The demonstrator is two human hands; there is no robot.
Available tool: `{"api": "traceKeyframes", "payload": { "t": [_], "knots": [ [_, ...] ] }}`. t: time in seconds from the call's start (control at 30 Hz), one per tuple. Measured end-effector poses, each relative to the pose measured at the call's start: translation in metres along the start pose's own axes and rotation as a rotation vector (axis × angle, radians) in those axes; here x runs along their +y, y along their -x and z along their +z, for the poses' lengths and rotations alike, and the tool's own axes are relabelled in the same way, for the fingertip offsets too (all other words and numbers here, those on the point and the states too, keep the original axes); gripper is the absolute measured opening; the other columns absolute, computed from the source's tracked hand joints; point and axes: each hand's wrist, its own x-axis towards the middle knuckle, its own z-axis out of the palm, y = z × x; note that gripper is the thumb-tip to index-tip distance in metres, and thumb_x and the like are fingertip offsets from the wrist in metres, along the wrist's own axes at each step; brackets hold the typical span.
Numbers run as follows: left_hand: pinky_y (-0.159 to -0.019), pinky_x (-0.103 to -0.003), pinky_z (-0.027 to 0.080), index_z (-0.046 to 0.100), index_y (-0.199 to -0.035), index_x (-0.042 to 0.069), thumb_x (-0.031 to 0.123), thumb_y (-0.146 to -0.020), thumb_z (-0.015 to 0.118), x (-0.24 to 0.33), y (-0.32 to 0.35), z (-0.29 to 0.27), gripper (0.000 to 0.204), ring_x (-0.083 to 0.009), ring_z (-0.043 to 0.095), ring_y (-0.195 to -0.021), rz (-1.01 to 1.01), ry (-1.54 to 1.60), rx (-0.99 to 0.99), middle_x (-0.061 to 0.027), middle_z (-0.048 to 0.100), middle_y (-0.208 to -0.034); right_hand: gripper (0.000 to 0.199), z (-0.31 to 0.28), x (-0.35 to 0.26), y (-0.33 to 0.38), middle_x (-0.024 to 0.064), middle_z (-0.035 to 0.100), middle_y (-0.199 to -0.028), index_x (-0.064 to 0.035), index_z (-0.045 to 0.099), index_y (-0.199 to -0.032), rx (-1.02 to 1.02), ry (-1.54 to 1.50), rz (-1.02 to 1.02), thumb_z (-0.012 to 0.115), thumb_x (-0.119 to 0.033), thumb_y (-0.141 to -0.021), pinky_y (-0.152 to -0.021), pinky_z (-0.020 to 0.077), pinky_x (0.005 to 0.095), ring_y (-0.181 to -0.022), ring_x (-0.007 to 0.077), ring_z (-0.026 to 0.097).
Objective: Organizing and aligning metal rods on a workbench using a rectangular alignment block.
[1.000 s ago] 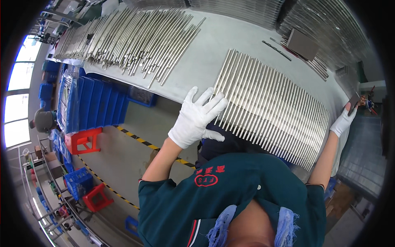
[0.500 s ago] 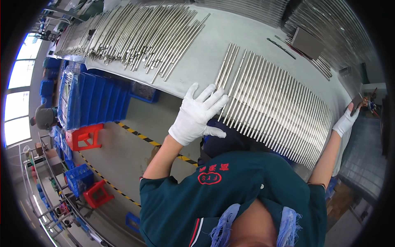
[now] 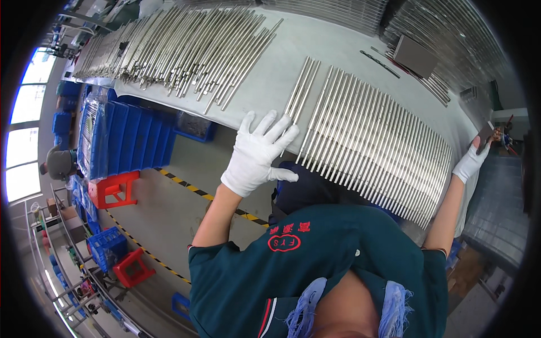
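The left hand [image 3: 256, 155] spreads wide at metal rods [image 3: 300, 90] on the table's [image 3: 329, 39] near edge; the right hand [image 3: 470, 163] grips a dark block [image 3: 483, 141]. The rods look stiff and slippery, best held mid-length.

gloved left hand [image 3: 258, 151] at a few metal rods [image 3: 300, 93], beside a wider row [image 3: 375, 147]

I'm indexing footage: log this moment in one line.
Left hand: spread, over near ends of small rod group | Right hand: holding grey block | Larger rod row: right of group, gap between
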Motion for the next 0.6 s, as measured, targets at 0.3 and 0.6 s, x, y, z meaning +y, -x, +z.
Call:
{"api": "traceKeyframes", "payload": {
  "t": [0.3,0.6],
  "knots": [
    [-0.108,-0.059,0.029,0.053,-0.136,0.007,0.082,-0.074,0.048,-0.019,0.012,0.005,0.098,-0.0345,0.05,-0.127,-0.106,-0.102,0.128,-0.0155,0.056,-0.134,0.094,0.016,-0.138,0.063,0.0236,0.048,-0.143,-0.0054,0.038,-0.15,-0.949,0.214,-0.402,0.066,-0.065,-0.083,-0.111,0.0354,0.0418,-0.132,0.039,0.046],
    [-0.11,-0.059,0.029,0.051,-0.137,0.008,0.063,-0.074,0.067,0.019,-0.013,-0.004,0.085,-0.0319,0.046,-0.132,0.008,0.004,0.014,-0.012,0.053,-0.134,0.083,0.006,-0.141,0.049,0.0211,0.051,-0.139,-0.0008,0.052,-0.137,-1.003,0.266,-0.222,0.071,-0.057,-0.078,-0.11,0.0355,0.0444,-0.129,0.037,0.049]
  ]
}}
